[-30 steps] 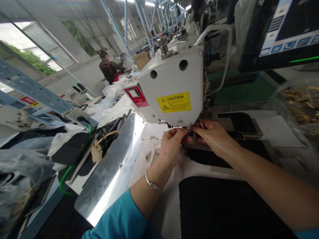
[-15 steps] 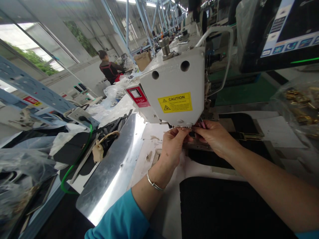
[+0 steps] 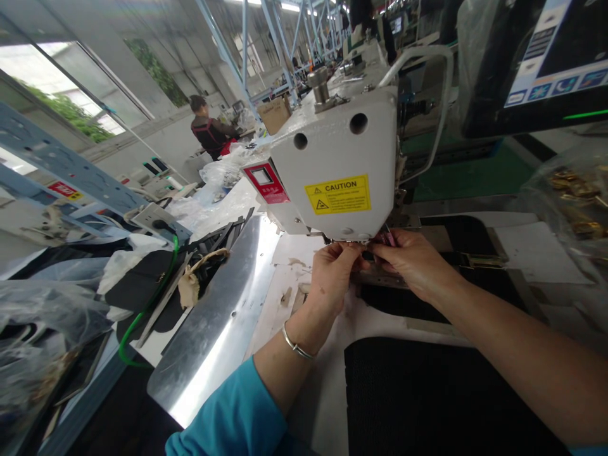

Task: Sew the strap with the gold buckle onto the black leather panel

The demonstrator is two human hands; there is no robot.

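Observation:
Both hands meet beneath the head of a white sewing machine (image 3: 339, 152), close to its needle area. My left hand (image 3: 332, 272) has thumb and forefinger pinched together; whatever lies between them is hidden. Beside it, my right hand (image 3: 408, 263) is closed, with a slim pink tool (image 3: 390, 237) showing above its fingers; the tool's kind is unclear. Under and right of my right hand, black material (image 3: 394, 301) lies at the machine bed, and a gold-coloured metal piece (image 3: 482, 260) rests farther right. A larger black panel (image 3: 427, 386) lies nearest me.
A shiny metal plate (image 3: 213, 323) slopes at the left, near black strips and a green cable (image 3: 124, 345). A screen (image 3: 546, 69) hangs at upper right, above a clear bag of gold-coloured hardware (image 3: 572, 196). Another person (image 3: 211, 130) works in the background.
The camera view has shifted slightly, so the scene sits a little farther right. Slightly more of the pink tool shows at my right hand. Both hands stay under the machine head.

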